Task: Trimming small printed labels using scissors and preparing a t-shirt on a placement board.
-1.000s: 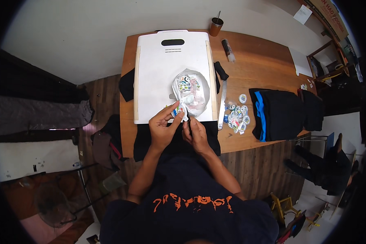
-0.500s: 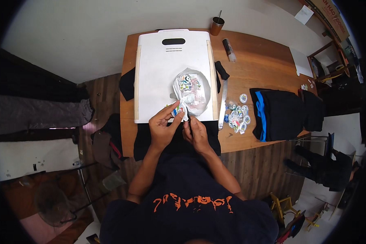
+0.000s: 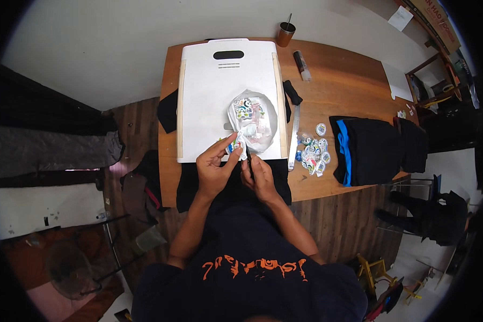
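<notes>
My left hand (image 3: 214, 170) pinches a crumpled white printed sheet (image 3: 234, 146) with colourful patches between thumb and fingers. Close beside it, my right hand (image 3: 260, 179) is closed on slim black scissors (image 3: 249, 160), whose blades meet the sheet's right edge; their handles are mostly hidden by the fingers. Just beyond both hands, a white plastic bag (image 3: 273, 121) lies with its mouth spread, holding more printed pieces. The bag rests on a large white board (image 3: 209, 102).
Round printed cut-outs (image 3: 314, 158) are heaped right of a metal ruler (image 3: 293, 140). Folded black clothes (image 3: 373, 153) with a blue strip lie farther right on the wooden table (image 3: 343, 80). A brown cup (image 3: 286, 35) and a marker-like tube (image 3: 302, 66) stand toward the back.
The black scissors have shifted slightly in my right hand, and more of their dark length shows. My left hand and the sheet have barely moved.
</notes>
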Demonstrator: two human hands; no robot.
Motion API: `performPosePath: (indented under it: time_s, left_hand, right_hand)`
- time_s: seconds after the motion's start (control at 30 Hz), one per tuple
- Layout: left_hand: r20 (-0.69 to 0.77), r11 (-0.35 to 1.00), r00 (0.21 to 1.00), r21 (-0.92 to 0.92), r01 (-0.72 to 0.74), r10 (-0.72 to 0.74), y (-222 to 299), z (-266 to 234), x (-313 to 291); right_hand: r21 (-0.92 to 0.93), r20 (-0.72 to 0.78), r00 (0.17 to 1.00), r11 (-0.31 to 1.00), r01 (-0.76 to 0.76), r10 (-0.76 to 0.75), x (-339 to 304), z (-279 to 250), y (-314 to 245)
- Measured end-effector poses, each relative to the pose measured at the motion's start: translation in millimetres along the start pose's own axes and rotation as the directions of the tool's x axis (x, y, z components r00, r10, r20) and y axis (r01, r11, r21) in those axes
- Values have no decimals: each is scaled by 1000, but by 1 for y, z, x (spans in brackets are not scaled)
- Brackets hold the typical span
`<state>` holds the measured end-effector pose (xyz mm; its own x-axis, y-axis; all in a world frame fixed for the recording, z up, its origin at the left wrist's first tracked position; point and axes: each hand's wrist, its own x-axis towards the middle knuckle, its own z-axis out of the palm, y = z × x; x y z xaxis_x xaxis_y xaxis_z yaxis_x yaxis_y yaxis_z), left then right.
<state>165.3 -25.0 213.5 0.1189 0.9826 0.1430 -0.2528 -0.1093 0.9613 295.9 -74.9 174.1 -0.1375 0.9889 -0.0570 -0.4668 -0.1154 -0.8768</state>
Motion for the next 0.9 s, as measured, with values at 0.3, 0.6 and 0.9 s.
performPosePath:
  time_s: [0.3, 0.6, 0.9]
  left_hand:
    - [23, 1000, 1000, 3, 8, -8, -2, -2, 0]
    - [54, 1000, 998, 20, -17, 16, 1, -3, 1]
    - [63, 999, 997, -6, -49, 49, 8, 2, 3]
  right_hand:
    - [8, -4, 1000, 1000, -17, 17, -1, 0, 0]
    - [-6, 2, 1000, 1000, 16, -16, 0, 1, -1]
    - [18, 11, 999, 999, 32, -32, 1, 1, -1]
